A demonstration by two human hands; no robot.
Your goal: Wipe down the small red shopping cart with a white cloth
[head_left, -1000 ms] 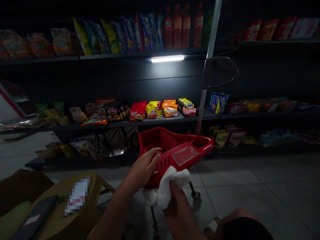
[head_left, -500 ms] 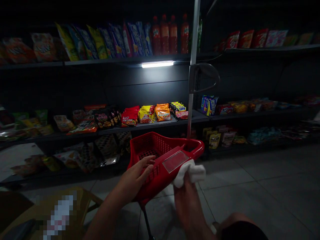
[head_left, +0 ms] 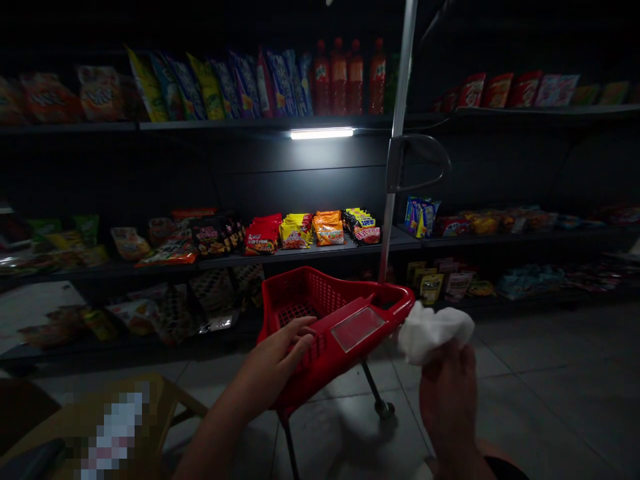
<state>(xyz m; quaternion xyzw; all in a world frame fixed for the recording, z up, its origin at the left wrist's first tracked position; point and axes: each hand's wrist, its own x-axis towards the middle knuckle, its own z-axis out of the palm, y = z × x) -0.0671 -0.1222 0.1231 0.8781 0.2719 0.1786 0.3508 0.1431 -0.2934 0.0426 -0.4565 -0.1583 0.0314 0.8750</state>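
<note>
A red plastic shopping cart [head_left: 320, 373] stands in front of me, with a clear panel [head_left: 358, 329] on its near side. My left hand [head_left: 280, 357] lies over the cart's left rim, fingers curled onto it and thumb along the near side. In my right hand [head_left: 450, 387] is a crumpled white cloth [head_left: 435, 332], pinched from below, just off the cart's right corner. Cloth and cart look slightly apart. The palm side of my left hand is hidden.
Dark shelves hold snack bags [head_left: 245, 87], red drink bottles [head_left: 347, 80] and instant noodle packs [head_left: 329, 228]. A metal pole [head_left: 400, 100] with a grey loop handle [head_left: 423, 162] rises behind the cart. A yellowish stool [head_left: 155, 393] stands at lower left. A light tube [head_left: 322, 133] glows under a shelf.
My right hand has moved right with the white cloth, away from the cart's near edge to beyond its right corner. My left hand stays on the rim. The view has shifted slightly.
</note>
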